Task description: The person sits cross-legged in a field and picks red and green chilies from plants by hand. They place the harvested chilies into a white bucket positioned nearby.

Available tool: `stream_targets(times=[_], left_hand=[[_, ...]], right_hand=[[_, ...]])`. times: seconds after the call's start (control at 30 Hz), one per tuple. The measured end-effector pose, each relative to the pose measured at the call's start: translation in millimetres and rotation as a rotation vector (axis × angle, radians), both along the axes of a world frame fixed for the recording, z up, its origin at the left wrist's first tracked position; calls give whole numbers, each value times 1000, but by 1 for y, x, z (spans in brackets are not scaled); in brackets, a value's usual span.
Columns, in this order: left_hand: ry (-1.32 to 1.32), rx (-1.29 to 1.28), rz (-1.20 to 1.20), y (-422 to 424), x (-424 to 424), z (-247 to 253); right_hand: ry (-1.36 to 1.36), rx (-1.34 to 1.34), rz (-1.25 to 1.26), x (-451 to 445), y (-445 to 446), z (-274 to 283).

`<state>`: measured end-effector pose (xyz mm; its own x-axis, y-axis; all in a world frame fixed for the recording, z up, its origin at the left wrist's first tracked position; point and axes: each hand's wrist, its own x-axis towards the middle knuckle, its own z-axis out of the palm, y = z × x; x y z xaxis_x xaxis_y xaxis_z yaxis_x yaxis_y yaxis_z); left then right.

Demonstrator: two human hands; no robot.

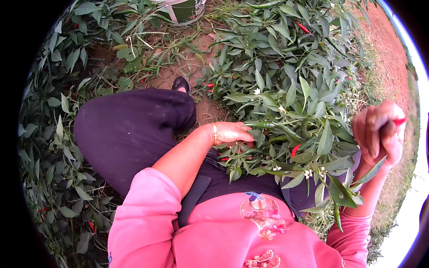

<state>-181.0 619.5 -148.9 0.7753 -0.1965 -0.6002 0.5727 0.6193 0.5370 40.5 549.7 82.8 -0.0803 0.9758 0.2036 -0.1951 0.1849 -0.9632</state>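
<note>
My left hand (233,132), with a gold-coloured bracelet at the wrist, reaches into the leaves of a chili pepper plant (268,97) in front of me. Leaves hide part of its fingers, so its grip does not show. Green chilies (264,125) hang just beyond its fingertips, and a red chili (295,150) shows farther right in the same foliage. Out at the right, my right hand (378,134) is raised and curled into a fist. The end of a red chili pepper (400,120) pokes out of it.
A white and green bucket (182,11) stands on the soil at the top. More pepper plants (67,160) crowd my left side. My bent knee (124,130) and one dark shoe (181,84) are by the dirt strip. Bare ground (383,50) lies beyond the row.
</note>
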Motion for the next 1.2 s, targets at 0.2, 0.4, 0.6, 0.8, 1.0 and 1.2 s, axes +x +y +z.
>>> stream_targets(times=[0.2,0.4,0.6,0.8,1.0,1.2], left_hand=[[-58,176,51,-19,7,0],[-83,233,107,-27,10,-7],[-412,218,146,-36,23,25],[-375,386,236,-41,32,43],[-311,375,331,-33,41,94],[-289,275,346,-24,42,110]], right_hand=[[-214,46,760,-37,-75,-13],[-404,-537,122,-76,-112,-63],[-1059,203,242,-92,-73,8],[-1807,160,-281,-61,-53,9],[-1855,-23,-647,-18,-57,41],[-1922,-27,-684,12,-70,47]])
